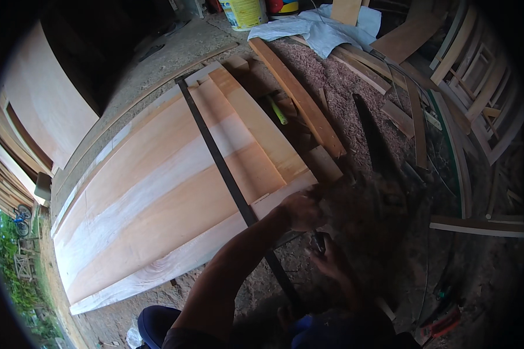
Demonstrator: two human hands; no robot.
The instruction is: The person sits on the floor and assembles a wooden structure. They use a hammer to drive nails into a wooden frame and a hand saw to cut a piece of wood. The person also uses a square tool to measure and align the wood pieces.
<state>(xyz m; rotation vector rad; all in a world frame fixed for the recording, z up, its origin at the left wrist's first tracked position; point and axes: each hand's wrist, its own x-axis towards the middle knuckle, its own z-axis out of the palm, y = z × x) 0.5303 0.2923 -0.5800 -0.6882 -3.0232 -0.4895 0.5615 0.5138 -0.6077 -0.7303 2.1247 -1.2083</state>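
A large pale wooden panel (pixel 151 168) with a raised frame lies flat in front of me, propped on wood pieces. Across it runs a long dark metal bar (pixel 215 151), likely a clamp, ending near my knees. My left hand (pixel 303 210) is closed at the panel's near right corner, fingers curled; whatever they grip is lost in shadow. Just below it, my right hand (pixel 332 260) is closed around a small dark object (pixel 318 241) with a shiny end, its kind unclear. A hammer with a green handle (pixel 278 110) lies beyond the panel's right edge.
An orange-brown beam (pixel 300 96) lies right of the panel, beside wood shavings (pixel 326 75). A handsaw (pixel 372 131) rests on them. Wooden frames (pixel 477 81) lean at far right, a plywood sheet (pixel 46 104) at left. A yellow bucket (pixel 243 14) stands at the back.
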